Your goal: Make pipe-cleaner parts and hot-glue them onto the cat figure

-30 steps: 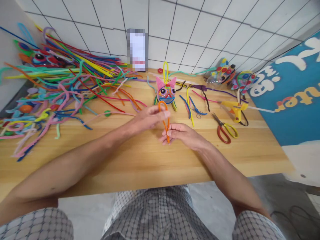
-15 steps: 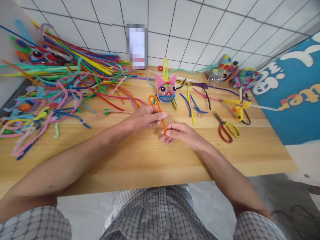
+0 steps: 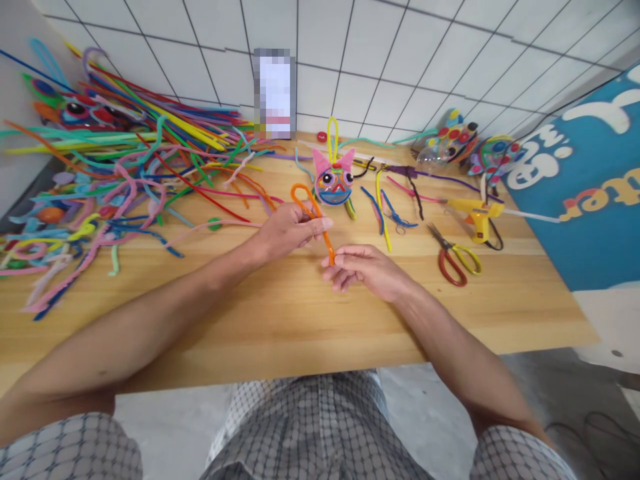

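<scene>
An orange pipe cleaner [image 3: 326, 239], bent into a loop at its upper end, stretches between my two hands above the table. My left hand [image 3: 291, 230] pinches it below the loop between thumb and fingers. Its lower end is held between the thumb and forefinger of my right hand [image 3: 367, 268], whose other fingers are loosely curled. Just beyond my hands sits a round ornament [image 3: 334, 183] with pink cat ears, large eyes, a blue-edged mouth and a yellow loop on top.
Many coloured pipe cleaners [image 3: 165, 160] heap up on the left. Toward the right lie scissors [image 3: 457, 260], a yellow glue gun [image 3: 477, 217] and short blue pipe cleaner pieces [image 3: 397, 215]. A phone [image 3: 275, 93] leans on the tiled wall. Decorated ornaments [image 3: 453, 141] stand at the back right.
The orange loop has tilted slightly to the left, along with a small leftward shift of my left hand. My right hand keeps its pinch with a slight change of finger position.
</scene>
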### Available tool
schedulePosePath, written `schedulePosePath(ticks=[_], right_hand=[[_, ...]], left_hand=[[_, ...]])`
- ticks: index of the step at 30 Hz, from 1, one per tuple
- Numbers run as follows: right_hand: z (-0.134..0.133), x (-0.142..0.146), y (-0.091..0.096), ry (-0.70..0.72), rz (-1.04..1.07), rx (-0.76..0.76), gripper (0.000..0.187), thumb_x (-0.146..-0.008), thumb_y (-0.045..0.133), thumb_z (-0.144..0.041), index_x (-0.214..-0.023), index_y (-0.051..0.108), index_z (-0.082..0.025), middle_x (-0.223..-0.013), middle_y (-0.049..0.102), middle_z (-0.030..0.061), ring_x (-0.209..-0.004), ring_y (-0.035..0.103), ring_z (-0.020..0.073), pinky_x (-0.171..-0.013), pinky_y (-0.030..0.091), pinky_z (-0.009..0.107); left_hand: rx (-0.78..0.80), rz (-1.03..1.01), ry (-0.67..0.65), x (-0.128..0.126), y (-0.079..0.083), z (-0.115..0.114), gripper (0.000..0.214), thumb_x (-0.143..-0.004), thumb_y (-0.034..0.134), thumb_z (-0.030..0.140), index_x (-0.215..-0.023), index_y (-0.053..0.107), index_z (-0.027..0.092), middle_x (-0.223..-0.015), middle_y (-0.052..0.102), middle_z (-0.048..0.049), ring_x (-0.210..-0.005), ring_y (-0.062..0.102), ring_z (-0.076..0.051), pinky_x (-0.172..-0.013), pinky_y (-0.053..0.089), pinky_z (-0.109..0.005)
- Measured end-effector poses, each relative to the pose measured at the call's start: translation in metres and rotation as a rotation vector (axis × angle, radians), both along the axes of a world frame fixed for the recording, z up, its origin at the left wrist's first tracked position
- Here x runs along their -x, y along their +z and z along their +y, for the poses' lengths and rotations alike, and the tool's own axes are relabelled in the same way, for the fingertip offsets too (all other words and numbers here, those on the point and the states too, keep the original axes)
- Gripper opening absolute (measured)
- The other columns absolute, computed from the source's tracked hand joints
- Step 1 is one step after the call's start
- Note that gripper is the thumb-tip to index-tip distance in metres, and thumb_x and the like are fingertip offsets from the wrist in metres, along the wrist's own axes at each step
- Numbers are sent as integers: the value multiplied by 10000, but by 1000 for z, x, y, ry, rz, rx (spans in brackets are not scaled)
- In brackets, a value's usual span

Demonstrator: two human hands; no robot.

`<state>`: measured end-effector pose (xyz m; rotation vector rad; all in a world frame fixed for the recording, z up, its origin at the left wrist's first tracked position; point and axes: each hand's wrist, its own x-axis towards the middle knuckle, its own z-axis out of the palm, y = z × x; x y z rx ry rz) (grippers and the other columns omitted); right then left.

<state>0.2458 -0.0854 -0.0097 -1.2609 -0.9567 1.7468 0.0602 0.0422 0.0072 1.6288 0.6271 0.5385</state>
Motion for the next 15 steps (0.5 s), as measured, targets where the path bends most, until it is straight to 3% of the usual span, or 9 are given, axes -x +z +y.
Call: schedulePosePath(ticks=[4, 7, 10, 15], right_hand=[[0, 2, -2, -60, -12, -47, 348, -833, 835, -516, -876, 732, -186, -754, 737, 4, -629, 713, 131, -590, 565, 241], [-1, 2, -6, -115, -131, -162, 336, -873, 787, -520, -848, 691, -199, -708, 681, -21, -627, 687, 130, -633, 580, 266], [-1, 2, -9, -108, -294, -284, 344, -924, 722, -540, -870, 684, -202, -724, 691, -8, -671, 679, 141, -689, 583, 289], [-1, 2, -9, -167, -325, -412, 334, -910, 761, -531, -913, 644, -219, -849, 710, -1, -738, 687, 142, -723, 577, 288]], left_hand=[[-14, -27, 20, 0, 0, -3, 408, -799, 815, 541, -833, 656, 167, -601, 569, 53, -506, 439, -72, -481, 352, -202], [79, -5, -105, -2, -5, -6, 395, -784, 839, 503, -907, 677, 165, -612, 583, 57, -491, 416, -66, -461, 315, -199], [133, 8, -229, -5, -9, -9, 356, -790, 824, 484, -854, 695, 158, -650, 633, 28, -495, 424, -62, -462, 319, -201], [214, -33, -49, -7, -12, -15, 351, -775, 822, 487, -809, 707, 157, -573, 563, 51, -472, 409, -60, -451, 306, -205]])
